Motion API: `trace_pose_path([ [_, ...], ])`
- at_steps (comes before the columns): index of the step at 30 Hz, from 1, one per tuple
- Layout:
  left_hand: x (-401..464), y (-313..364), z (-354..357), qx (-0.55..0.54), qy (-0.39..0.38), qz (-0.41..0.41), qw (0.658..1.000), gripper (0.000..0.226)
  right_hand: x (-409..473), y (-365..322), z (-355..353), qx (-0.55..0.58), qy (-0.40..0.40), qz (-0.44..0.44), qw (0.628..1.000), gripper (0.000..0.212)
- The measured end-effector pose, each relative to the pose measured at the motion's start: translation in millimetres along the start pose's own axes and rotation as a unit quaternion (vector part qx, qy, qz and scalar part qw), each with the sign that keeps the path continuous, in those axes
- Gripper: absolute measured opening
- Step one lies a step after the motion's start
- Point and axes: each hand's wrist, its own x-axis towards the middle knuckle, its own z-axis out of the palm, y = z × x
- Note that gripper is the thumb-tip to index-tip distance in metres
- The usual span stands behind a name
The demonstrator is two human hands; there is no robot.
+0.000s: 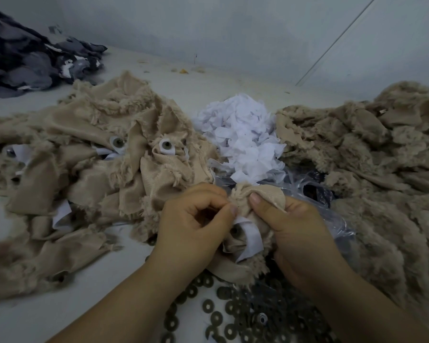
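Plush scrap (241,196) between left grip (196,224), right grip (298,234)

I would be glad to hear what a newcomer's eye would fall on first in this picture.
Probably the left hand and right hand low in the centre, both pinching a small beige plush piece. Behind them the white scraps sit between the left plush pile, which shows plastic eyes, and the right plush pile. Dark ring washers lie scattered nearest the camera.
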Motion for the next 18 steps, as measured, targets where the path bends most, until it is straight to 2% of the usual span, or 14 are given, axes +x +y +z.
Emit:
trace_pose_path([
  [1, -0.2, -0.9, 0.3, -0.006, 0.005, -0.011, 1.0, 0.009, 0.3, 0.3, -0.2, -0.008, 0.003, -0.004, 1.0, 0.029],
  [4, -1.5, -2.6, -0.1, 0.007, 0.016, -0.039, 0.999, 0.026, 0.4, 0.6, -0.3, -0.045, 0.013, -0.019, 0.999, 0.03],
  [6, -2.0, -2.4, -0.3, 0.022, 0.015, -0.039, 0.999, 0.029, -0.5, 1.3, 0.1, -0.074, 0.02, -0.031, 0.997, 0.032],
  [9, -2.3, -0.2, -0.9, 0.014, 0.026, -0.035, 0.999, 0.02, -2.4, 1.7, 1.1, -0.126, 0.021, -0.053, 0.99, 0.035],
  [11, -2.7, 2.0, -0.6, 0.021, 0.023, -0.029, 0.999, 0.007, -4.1, 1.0, 2.4, -0.155, 0.022, -0.073, 0.985, 0.046],
  [13, -3.1, 3.9, 0.2, 0.028, 0.023, -0.03, 0.999, 0.005, -5.8, -0.5, 3.5, -0.179, 0.024, -0.085, 0.98, 0.051],
  [18, -2.9, 3.5, 0.8, 0.009, 0.026, -0.041, 0.999, 0.024, -2.9, 1.7, 0.4, -0.15, 0.015, -0.057, 0.987, 0.017],
])
